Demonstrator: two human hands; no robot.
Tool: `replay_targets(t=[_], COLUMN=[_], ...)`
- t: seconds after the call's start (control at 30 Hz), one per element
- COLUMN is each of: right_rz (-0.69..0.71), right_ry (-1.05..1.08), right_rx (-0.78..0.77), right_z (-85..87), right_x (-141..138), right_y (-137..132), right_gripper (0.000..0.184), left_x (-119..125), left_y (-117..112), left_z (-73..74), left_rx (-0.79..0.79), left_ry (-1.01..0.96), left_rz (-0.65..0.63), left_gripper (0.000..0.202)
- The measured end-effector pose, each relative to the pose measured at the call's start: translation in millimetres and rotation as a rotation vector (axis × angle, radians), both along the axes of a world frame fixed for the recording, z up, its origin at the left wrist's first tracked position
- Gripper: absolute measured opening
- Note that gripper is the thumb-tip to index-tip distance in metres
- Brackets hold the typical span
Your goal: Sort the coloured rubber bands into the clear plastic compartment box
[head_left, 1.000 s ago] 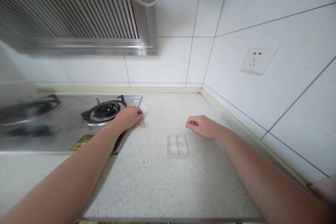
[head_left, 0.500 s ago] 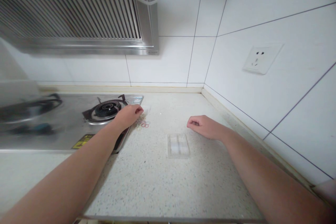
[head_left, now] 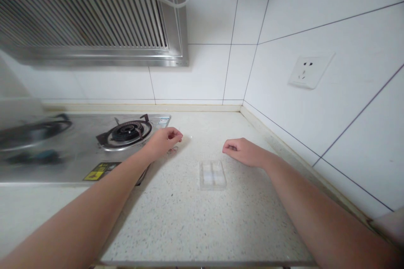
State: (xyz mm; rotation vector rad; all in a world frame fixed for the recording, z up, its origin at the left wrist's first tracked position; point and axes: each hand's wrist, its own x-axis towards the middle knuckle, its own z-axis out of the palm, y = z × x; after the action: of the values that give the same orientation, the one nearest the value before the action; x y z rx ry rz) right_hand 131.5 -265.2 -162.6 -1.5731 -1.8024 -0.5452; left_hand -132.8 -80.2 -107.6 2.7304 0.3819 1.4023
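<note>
My left hand point(head_left: 164, 142) hovers over a small heap of coloured rubber bands point(head_left: 173, 150) beside the stove, fingers curled in a pinch; something small and dark shows between the fingertips, too tiny to name. Most of the heap is hidden under the hand. My right hand point(head_left: 243, 151) rests on the speckled countertop point(head_left: 195, 218) as a loose fist, with nothing visible in it. A small clear plastic box with compartments point(head_left: 213, 174) lies on the counter between the two hands, nearer the right one.
A steel gas stove point(head_left: 78, 151) with a black burner point(head_left: 126, 131) fills the left side. A range hood point(head_left: 94, 12) hangs above it. White tiled walls meet in a corner, and a wall socket point(head_left: 307, 71) is on the right wall.
My left hand has shifted a little to the right and now covers most of the rubber bands. The right hand and the clear box have stayed put.
</note>
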Motion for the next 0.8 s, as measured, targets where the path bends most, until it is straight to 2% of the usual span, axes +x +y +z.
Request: replay_targets(t=[0.1, 0.3, 0.4, 0.57, 0.8], right_rz=[0.000, -0.010, -0.013, -0.012, -0.021], right_ry=[-0.001, -0.009, -0.006, -0.013, -0.023], right_rx=[0.003, 0.004, 0.005, 0.009, 0.009], right_z=[0.6, 0.2, -0.6, -0.1, 0.2], right_x=[0, 0, 0, 0, -1], right_y=[0, 1, 1, 2, 0], right_gripper=[0.023, 0.026, 0.024, 0.023, 0.024], left_x=[8, 16, 17, 18, 20], left_y=[-17, -45, -55, -67, -71], left_z=[-8.8, -21.7, -26.3, -31.8, -35.9], left_rx=[-0.216, -0.343, -0.383, -0.428, -0.448], left_ry=[0.016, 0.000, 0.000, 0.039, 0.075], left_rz=[-0.118, -0.401, -0.494, -0.538, -0.556], left_gripper=[0.034, 0.024, 0.022, 0.021, 0.023])
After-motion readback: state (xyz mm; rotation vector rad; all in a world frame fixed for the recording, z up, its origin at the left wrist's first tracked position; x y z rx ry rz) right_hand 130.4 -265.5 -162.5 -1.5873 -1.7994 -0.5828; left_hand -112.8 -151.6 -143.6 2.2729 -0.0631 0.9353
